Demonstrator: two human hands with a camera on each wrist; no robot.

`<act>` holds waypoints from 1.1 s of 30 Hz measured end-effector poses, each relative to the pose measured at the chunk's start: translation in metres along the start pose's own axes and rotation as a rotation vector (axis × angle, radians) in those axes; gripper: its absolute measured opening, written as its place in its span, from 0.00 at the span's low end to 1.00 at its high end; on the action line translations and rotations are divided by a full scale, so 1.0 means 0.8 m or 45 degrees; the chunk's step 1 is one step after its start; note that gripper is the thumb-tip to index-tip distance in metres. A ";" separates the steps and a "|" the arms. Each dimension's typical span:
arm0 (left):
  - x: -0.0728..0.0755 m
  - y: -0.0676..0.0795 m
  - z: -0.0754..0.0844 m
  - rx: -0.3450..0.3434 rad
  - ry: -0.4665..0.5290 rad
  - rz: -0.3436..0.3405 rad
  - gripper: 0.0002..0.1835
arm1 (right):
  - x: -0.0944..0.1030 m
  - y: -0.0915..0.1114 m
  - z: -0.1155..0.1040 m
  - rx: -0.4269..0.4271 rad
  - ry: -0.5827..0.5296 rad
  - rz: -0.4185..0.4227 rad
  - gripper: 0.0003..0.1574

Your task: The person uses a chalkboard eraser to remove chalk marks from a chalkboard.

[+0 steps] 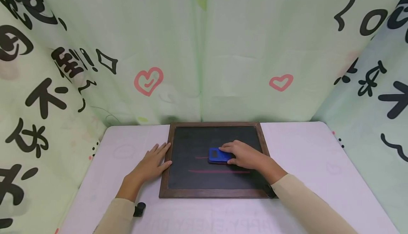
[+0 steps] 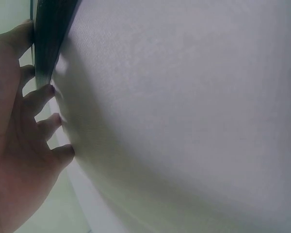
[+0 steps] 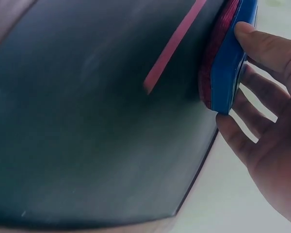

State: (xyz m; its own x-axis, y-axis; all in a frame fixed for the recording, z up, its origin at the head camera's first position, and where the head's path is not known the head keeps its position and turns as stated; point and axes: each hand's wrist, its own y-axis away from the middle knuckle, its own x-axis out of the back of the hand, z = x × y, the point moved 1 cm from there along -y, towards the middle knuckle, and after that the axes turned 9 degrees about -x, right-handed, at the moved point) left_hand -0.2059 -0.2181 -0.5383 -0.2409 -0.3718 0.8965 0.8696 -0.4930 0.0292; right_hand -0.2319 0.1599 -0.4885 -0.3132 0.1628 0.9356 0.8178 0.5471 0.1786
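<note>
A small blackboard (image 1: 197, 138) in a brown wooden frame (image 1: 210, 193) lies flat on the table. My right hand (image 1: 245, 156) grips a blue blackboard eraser (image 1: 214, 160) between thumb and fingers, on the right half of the board. The eraser's red felt side (image 3: 216, 58) faces the board in the right wrist view. A long pink chalk line (image 1: 207, 171) runs below the eraser, and a shorter pink line (image 1: 200, 157) ends at its left side. With fingers spread, my left hand (image 1: 149, 165) rests at the frame's left edge, thumb and fingertips against the wood (image 2: 53, 34).
The board lies on a white table (image 1: 296, 145). A light green curtain (image 1: 236, 49) with black writing and pink hearts hangs behind and on both sides. Small black devices sit at both wrists, the left one (image 1: 139, 209) just beyond the sleeve.
</note>
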 end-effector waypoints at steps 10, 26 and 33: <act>-0.001 0.001 0.001 -0.008 -0.010 0.011 0.40 | -0.006 -0.027 -0.039 -0.014 0.026 -0.029 0.37; 0.004 0.000 0.003 -0.013 -0.008 0.006 0.40 | -0.007 -0.080 -0.098 0.013 0.116 -0.059 0.36; 0.004 -0.001 0.001 -0.001 -0.004 -0.017 0.40 | -0.011 -0.107 -0.119 0.022 0.162 -0.057 0.36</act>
State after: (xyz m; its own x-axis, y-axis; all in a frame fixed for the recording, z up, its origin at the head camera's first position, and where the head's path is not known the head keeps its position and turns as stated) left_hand -0.2071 -0.2181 -0.5348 -0.2512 -0.3626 0.8974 0.8661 -0.4983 0.0411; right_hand -0.2533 0.0330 -0.4832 -0.2847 0.0329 0.9581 0.7957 0.5655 0.2170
